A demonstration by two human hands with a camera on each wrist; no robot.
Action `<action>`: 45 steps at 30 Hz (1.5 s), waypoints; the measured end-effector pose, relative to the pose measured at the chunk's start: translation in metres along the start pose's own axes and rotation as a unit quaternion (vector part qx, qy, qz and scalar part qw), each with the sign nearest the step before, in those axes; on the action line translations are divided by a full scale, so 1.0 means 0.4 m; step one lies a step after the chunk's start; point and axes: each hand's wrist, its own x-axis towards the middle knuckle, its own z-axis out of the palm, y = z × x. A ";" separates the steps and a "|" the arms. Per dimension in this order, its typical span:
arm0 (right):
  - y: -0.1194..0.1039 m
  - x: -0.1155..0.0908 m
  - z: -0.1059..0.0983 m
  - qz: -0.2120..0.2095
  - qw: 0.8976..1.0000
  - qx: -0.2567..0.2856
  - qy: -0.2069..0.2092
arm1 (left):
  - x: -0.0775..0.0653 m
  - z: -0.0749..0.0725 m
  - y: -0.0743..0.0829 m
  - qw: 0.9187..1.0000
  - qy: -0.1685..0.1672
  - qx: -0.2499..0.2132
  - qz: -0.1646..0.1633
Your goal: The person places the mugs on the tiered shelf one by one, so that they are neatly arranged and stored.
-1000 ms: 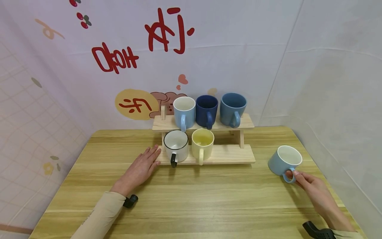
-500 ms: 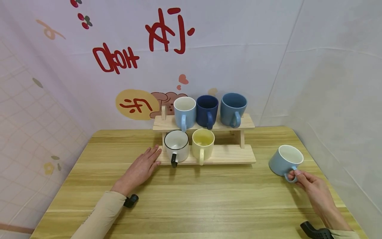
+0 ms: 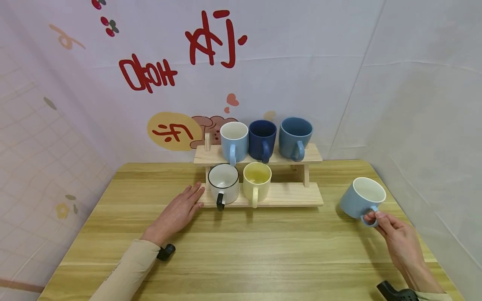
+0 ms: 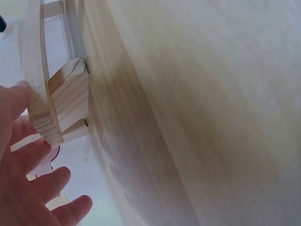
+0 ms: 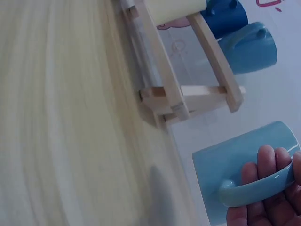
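Observation:
My right hand (image 3: 403,240) grips a light blue mug (image 3: 355,201) with a white inside by its handle, at the table's right. The mug tilts a little; its shadow lies on the table below it. In the right wrist view, fingers (image 5: 266,162) pass through the mug's handle (image 5: 256,189). My left hand (image 3: 175,215) touches the left end of the two-tier wooden rack's lower shelf (image 3: 293,195), its fingers fairly straight. Beside it on that shelf stand a white mug (image 3: 229,193) with black rim and handle, and a pale yellow mug (image 3: 261,188).
On the upper shelf (image 3: 312,153) stand a light blue mug (image 3: 238,146), a dark blue mug (image 3: 260,144) and a medium blue mug (image 3: 290,142), handles forward. The lower shelf's right part is bare. A printed cloth (image 3: 293,79) hangs behind the wooden table (image 3: 256,251).
The light blue mug in my right hand has risen slightly and tilted, moving a little to the right. My left hand stays at the rack's end.

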 end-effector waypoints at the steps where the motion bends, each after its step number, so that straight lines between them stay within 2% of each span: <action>1: -0.004 0.000 0.005 -0.004 1.000 0.000 0.001 | 0.000 0.000 0.001 1.000 -0.001 0.000 -0.001; 11: -0.031 -0.006 0.062 -0.028 0.999 0.015 0.016 | -0.001 0.000 0.003 1.000 0.002 0.002 -0.003; 22: -0.052 0.009 0.132 -0.032 0.999 -0.009 0.011 | -0.003 -0.001 0.004 1.000 0.002 0.000 -0.005; 27: -0.060 0.018 0.165 -0.043 0.999 0.005 0.006 | 0.000 0.000 0.002 1.000 -0.001 0.003 -0.006; 45: -0.031 0.036 0.282 -0.031 0.998 -0.027 0.042 | -0.002 0.000 0.004 1.000 -0.002 -0.010 -0.009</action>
